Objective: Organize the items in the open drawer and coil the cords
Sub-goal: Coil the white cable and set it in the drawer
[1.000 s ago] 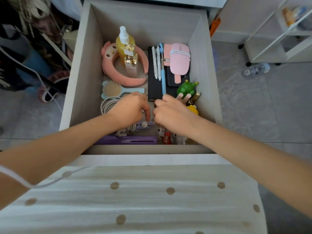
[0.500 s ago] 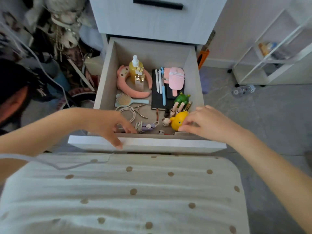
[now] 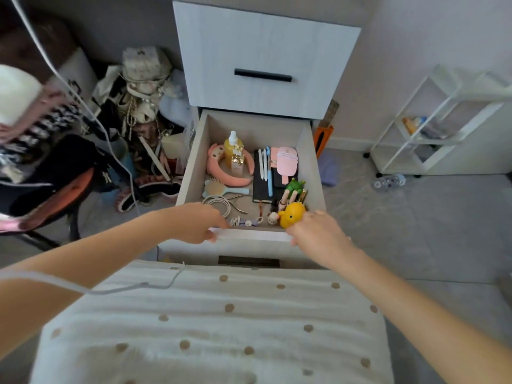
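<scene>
The open drawer (image 3: pixel 250 235) holds a coiled white cord (image 3: pixel 219 203), a smaller bundled cord with a purple tie (image 3: pixel 243 222), a pink headband (image 3: pixel 221 173), a yellow bottle (image 3: pixel 232 148), a hairbrush (image 3: pixel 214 188), a black notebook (image 3: pixel 260 189) with pens on it, a pink case (image 3: pixel 286 162), a green toy (image 3: pixel 294 185) and a yellow duck (image 3: pixel 292 214). My left hand (image 3: pixel 199 223) holds the drawer's front rim, thumb on the outside. My right hand (image 3: pixel 315 231) grips the same rim right beside the duck.
A shut drawer with a black handle (image 3: pixel 263 75) sits above. A dotted cushion (image 3: pixel 216 322) lies in front of me. Bags and clutter (image 3: pixel 138 106) pile up on the left floor. A white shelf (image 3: pixel 443 128) and a plastic bottle (image 3: pixel 388 182) are on the right.
My head pulled back from the drawer. Both hands left the items inside; the right touched the duck, then both settled on the front rim.
</scene>
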Motion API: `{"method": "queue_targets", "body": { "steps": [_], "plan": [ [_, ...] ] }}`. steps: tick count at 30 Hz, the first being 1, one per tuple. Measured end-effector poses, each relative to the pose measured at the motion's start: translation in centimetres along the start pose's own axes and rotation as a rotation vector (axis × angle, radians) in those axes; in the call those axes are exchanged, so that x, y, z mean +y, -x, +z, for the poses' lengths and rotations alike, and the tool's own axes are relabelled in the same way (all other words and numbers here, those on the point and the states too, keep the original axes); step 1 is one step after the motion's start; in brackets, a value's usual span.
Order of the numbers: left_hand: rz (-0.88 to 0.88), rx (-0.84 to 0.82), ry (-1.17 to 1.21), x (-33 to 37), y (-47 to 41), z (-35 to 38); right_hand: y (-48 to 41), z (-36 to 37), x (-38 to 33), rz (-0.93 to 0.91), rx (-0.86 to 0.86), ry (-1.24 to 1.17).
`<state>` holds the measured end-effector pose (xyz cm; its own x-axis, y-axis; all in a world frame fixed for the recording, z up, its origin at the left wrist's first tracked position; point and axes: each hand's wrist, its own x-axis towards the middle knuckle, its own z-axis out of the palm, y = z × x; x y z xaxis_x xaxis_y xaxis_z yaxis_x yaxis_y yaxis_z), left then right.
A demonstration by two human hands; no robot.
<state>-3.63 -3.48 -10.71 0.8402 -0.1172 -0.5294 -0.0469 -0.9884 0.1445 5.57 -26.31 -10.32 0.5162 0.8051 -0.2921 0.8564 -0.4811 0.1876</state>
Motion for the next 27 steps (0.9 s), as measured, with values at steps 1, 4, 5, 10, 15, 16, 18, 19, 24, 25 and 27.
{"method": "queue_targets", "body": {
  "steps": [1, 4, 5, 10, 15, 16, 18, 19, 24, 25, 27],
  "plan": [
    [0.000, 0.006, 0.007, 0.0, -0.1, 0.1, 0.1, 0.3, -0.2, 0.016, 0.005, 0.011],
    [-0.015, 0.012, 0.041, -0.1, -0.3, 0.0, 0.0, 0.6, -0.4, 0.056, 0.020, 0.028],
    [-0.020, 0.017, 0.049, -0.3, -0.5, -0.4, -0.3, 0.6, -0.2, 0.067, 0.033, 0.021],
    [-0.024, 0.042, 0.093, -1.6, -2.0, -1.8, -2.7, 0.4, 1.0, 0.108, 0.047, 0.006],
    [-0.083, 0.095, 0.124, -3.0, -4.5, -3.5, -5.8, 0.2, 2.8, 0.137, 0.105, -0.007],
    [-0.092, 0.106, 0.130, -3.3, -4.9, -3.8, -6.4, 0.0, 3.1, 0.146, 0.112, -0.016],
    [-0.103, 0.130, 0.137, -4.2, -6.3, -4.8, -8.0, -0.3, 3.9, 0.162, 0.137, -0.023],
    [-0.107, 0.134, 0.141, -4.5, -6.9, -5.3, -8.6, -0.5, 4.3, 0.171, 0.143, -0.023],
    [-0.117, 0.156, 0.144, -6.6, -9.6, -8.0, -11.9, -1.7, 6.5, 0.182, 0.161, -0.020],
    [-0.111, 0.163, 0.140, -7.0, -10.1, -8.2, -12.4, -1.9, 6.9, 0.180, 0.162, -0.012],
    [-0.102, 0.182, 0.120, -7.8, -11.1, -8.6, -13.3, -2.2, 7.6, 0.178, 0.166, -0.011]
  ]
}}
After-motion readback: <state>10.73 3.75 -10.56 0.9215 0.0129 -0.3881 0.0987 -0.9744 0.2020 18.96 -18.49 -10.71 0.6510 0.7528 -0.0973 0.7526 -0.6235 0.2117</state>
